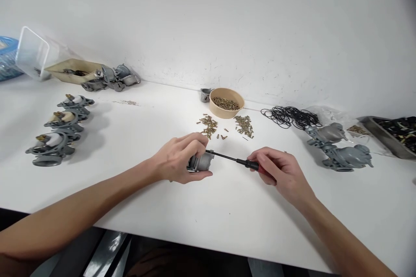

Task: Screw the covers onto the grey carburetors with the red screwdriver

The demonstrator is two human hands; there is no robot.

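My left hand (182,158) is wrapped round a grey metal part (204,162) above the middle of the white table. In my right hand (281,173) is a screwdriver (251,164) with a black and red handle. Its dark shaft points left, and the tip meets the upper side of the metal part near my left fingers; the exact contact is too small to make out. Beyond my hands lie two loose piles of small brass pieces, a left pile (209,125) and a right pile (243,126), with a few single pieces between them.
Behind the piles stands a round tan tub (225,110) of brass pieces. Black rings (292,117) and grey assemblies (347,156) lie right, beside a metal tray (385,136). At left are more assemblies (52,143), a yellowish tray (69,78) and a clear bin (30,54).
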